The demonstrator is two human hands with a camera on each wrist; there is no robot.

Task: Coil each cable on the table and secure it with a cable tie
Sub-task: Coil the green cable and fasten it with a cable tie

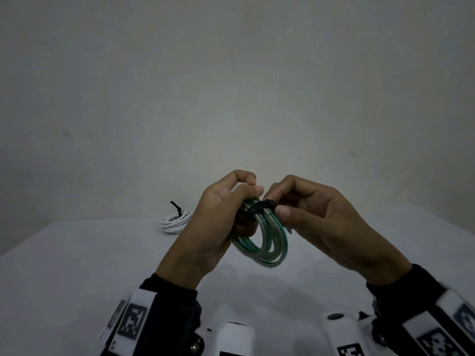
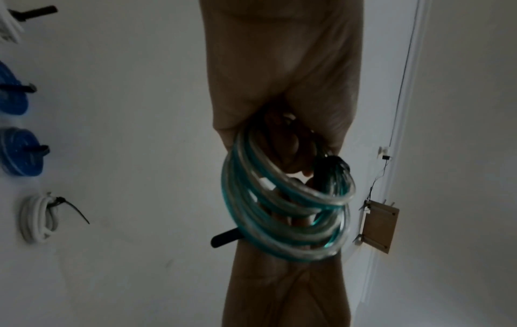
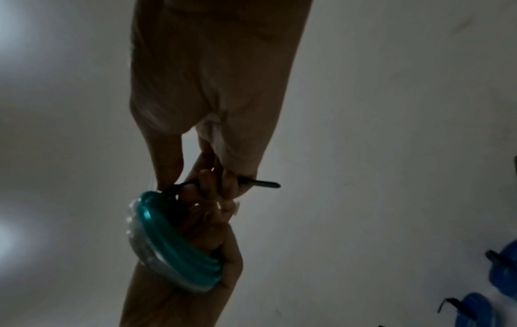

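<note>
A coiled cable of clear and green strands hangs in the air above the white table. My left hand grips the coil at its top left, fingers curled round the strands. A black cable tie wraps over the top of the coil. My right hand pinches the tie between thumb and fingers. In the right wrist view the tie's tail sticks out to the right past my fingers, above the coil. The left wrist view shows the coil and the tail.
A tied white coil lies at the table's far edge. The left wrist view also shows two tied blue coils beside the white coil, and a small wooden box fixed to the wall. A plain wall stands behind.
</note>
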